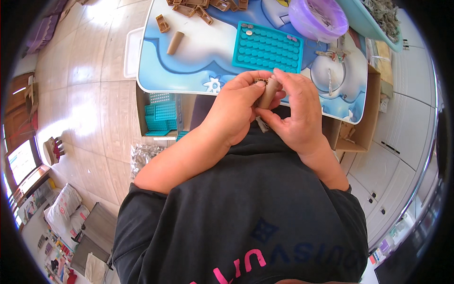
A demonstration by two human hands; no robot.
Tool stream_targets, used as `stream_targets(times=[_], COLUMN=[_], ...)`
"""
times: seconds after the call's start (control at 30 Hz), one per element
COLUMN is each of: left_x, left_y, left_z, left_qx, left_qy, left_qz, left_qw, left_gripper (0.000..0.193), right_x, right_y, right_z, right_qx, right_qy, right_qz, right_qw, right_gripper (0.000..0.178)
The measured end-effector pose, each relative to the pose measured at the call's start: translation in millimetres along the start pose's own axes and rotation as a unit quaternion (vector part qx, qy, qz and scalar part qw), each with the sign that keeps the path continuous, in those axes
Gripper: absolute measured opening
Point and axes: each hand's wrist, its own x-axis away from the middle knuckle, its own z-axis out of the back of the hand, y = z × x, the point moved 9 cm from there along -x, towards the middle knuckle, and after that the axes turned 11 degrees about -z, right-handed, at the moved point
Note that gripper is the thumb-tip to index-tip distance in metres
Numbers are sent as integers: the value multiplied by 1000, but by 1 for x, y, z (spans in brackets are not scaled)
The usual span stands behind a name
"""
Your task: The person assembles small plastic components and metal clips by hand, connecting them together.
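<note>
Over the table's near edge, my two hands meet in front of my chest. Between the fingers of my right hand [302, 104] is a tan cylinder [269, 93], slanted, with its upper end at the fingertips. My left hand [236, 102] is closed on a small brown plastic piece [260, 80] with a ridged edge, pressed against the cylinder and partly hidden by the thumb. Below the fingers hangs a greyish strip [262, 125] whose kind I cannot make out. Just beyond the hands lies a teal tray [268, 48] with rows of round wells, a few holding small discs.
Brown plastic pieces [203, 15] and another tan cylinder [175, 43] lie on the blue-white table [184, 78]. A purple basin [326, 31] and a teal basin [388, 40] stand at the far right. Cardboard boxes [362, 130] and teal trays [161, 118] sit below the tabletop.
</note>
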Motion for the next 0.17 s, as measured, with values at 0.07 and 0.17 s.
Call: stream_targets(times=[0.07, 0.17], left_x=[0, 1], left_y=[-1, 1], left_z=[2, 0], left_qx=[8, 19], left_qy=[4, 8], left_qz=[5, 3], left_qw=[1000, 1000], left_gripper=[26, 27], right_x=[-1, -2], right_y=[3, 6], right_z=[1, 1], right_qx=[-25, -56], right_qy=[-11, -27], right_qz=[-21, -35], right_qw=[999, 997], right_gripper=[72, 74])
